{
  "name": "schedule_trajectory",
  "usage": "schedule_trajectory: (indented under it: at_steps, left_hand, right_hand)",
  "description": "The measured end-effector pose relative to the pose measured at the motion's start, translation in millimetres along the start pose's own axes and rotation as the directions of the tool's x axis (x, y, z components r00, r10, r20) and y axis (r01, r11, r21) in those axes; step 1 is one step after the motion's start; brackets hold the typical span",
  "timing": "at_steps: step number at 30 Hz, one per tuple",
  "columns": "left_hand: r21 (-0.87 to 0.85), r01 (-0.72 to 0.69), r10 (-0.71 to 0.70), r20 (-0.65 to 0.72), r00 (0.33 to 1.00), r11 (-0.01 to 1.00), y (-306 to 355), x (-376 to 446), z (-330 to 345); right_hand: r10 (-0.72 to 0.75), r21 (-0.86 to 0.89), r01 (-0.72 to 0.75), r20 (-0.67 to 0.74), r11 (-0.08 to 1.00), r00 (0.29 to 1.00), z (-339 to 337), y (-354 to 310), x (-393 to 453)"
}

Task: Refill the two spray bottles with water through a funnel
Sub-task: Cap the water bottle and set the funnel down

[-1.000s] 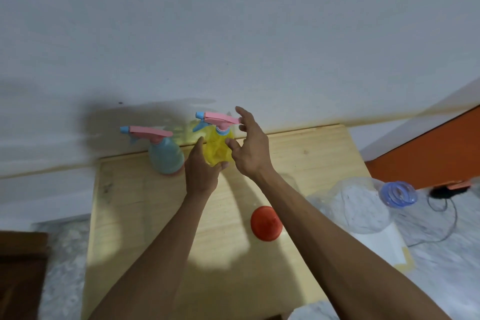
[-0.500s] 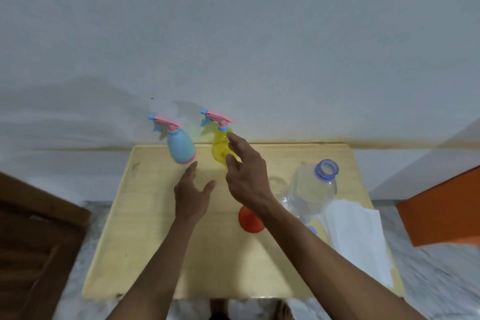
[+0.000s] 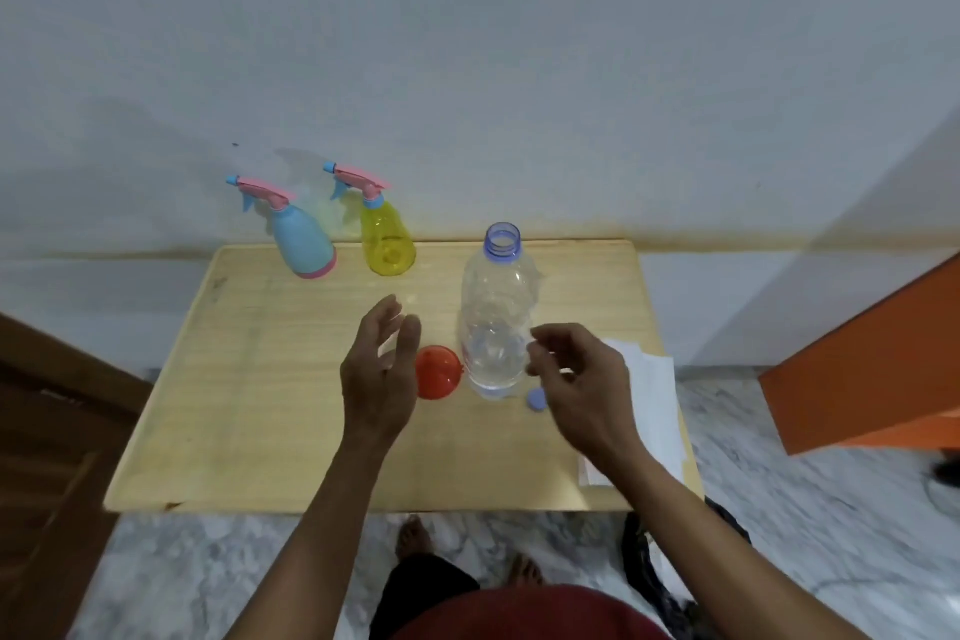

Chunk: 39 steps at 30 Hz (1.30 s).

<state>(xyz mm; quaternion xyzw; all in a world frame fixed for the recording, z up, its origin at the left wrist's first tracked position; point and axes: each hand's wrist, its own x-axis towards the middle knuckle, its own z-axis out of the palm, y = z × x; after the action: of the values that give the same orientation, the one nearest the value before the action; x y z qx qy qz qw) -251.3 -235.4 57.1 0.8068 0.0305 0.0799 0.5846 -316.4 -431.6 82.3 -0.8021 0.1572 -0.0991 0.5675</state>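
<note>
A blue spray bottle [image 3: 301,244] and a yellow spray bottle [image 3: 387,239], both with pink trigger heads screwed on, stand at the back of the wooden table [image 3: 249,379]. An orange funnel [image 3: 438,372] lies mid-table beside a clear uncapped water bottle [image 3: 496,322] that holds a little water. Its blue cap [image 3: 536,400] lies at its base. My left hand [image 3: 376,369] hovers open just left of the funnel. My right hand [image 3: 582,385] hovers to the right of the water bottle, fingers loosely curled and holding nothing.
White paper sheets [image 3: 652,395] lie at the table's right edge. The wall runs right behind the spray bottles. An orange panel [image 3: 872,359] stands to the right, dark wooden furniture [image 3: 47,431] to the left. Marble floor and my bare feet show below the table's front edge.
Both hands have drawn back from the yellow spray bottle toward mid-table. The view has tilted down, so the water bottle, cap and papers now show fully.
</note>
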Motion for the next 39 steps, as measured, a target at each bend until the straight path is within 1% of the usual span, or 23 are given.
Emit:
schedule_trajectory:
  at_steps: [2,3,5,7,9,11,14,17,24,26,29,31,33,35,36,37,39]
  left_hand:
    - [-0.059,-0.061,0.063,0.042,0.997,0.996,13.9,-5.8,12.6]
    - [-0.075,-0.086,0.092,0.073,0.993,0.993,19.2,-7.6,19.0]
    - [-0.072,-0.127,0.135,0.124,0.983,0.989,27.7,-10.1,31.2]
    - [-0.060,-0.139,0.147,0.141,0.979,0.988,33.6,-10.9,40.8]
    - [-0.048,-0.141,0.147,0.138,0.980,0.989,37.4,-9.8,47.5]
    - [-0.038,-0.142,0.146,0.128,0.981,0.989,37.4,-8.0,51.7]
    - [-0.046,-0.135,0.139,0.120,0.983,0.990,37.7,-9.4,55.1]
    - [-0.054,-0.133,0.138,0.102,0.985,0.990,37.4,-11.1,57.5]
    - [-0.033,-0.138,0.141,0.094,0.986,0.990,37.5,-11.6,59.7]
    - [-0.037,-0.140,0.143,0.102,0.984,0.989,37.1,-11.5,59.3]
    - [-0.039,-0.142,0.145,0.112,0.983,0.989,36.7,-11.1,57.6]
    - [-0.045,-0.137,0.141,0.117,0.983,0.990,37.6,-11.6,57.6]
    - [-0.054,-0.142,0.148,0.119,0.982,0.988,38.2,-12.5,57.4]
    - [-0.076,-0.127,0.135,0.119,0.984,0.989,39.3,-13.2,57.5]
    - [-0.086,-0.115,0.125,0.120,0.985,0.990,39.3,-12.9,57.7]
    - [-0.091,-0.112,0.123,0.121,0.985,0.990,39.0,-12.7,57.9]
    - [-0.085,-0.115,0.125,0.133,0.983,0.990,38.8,-12.6,58.6]
  right_hand:
    - [0.069,-0.102,-0.077,-0.085,0.992,0.994,-6.6,36.1,14.1]
    - [0.109,-0.152,-0.122,-0.092,0.981,0.990,-6.4,52.9,19.9]
    - [0.168,-0.271,-0.177,-0.056,0.946,0.984,-2.1,82.5,27.4]
    - [0.197,-0.436,-0.171,0.015,0.883,0.980,4.2,104.2,28.6]
    - [0.214,-0.592,-0.128,0.078,0.796,0.974,8.8,113.9,27.2]
    - [0.210,-0.676,-0.077,0.116,0.733,0.971,12.8,117.8,27.1]
    - [0.184,-0.744,-0.006,0.157,0.668,0.970,19.4,118.6,27.6]
    - [0.177,-0.785,0.023,0.167,0.619,0.970,24.3,121.2,28.6]
    - [0.170,-0.794,0.039,0.178,0.607,0.969,25.3,129.1,27.0]
    - [0.172,-0.772,0.012,0.157,0.636,0.972,23.4,126.4,28.3]
    - [0.133,-0.675,-0.057,0.061,0.736,0.989,15.5,109.8,34.9]
    - [0.108,-0.560,-0.097,-0.013,0.823,0.994,5.4,86.7,46.0]
    - [0.076,-0.370,-0.099,-0.077,0.924,0.994,-8.0,53.5,58.3]
    - [-0.019,-0.143,0.001,-0.129,0.990,0.991,-24.0,11.2,66.9]
    - [-0.073,-0.056,0.066,-0.137,0.996,0.988,-31.9,-11.9,69.3]
    - [-0.129,0.010,0.131,-0.123,0.991,0.984,-39.9,-34.7,70.9]
    - [-0.241,0.069,0.242,-0.025,0.968,0.970,-53.1,-74.5,72.1]
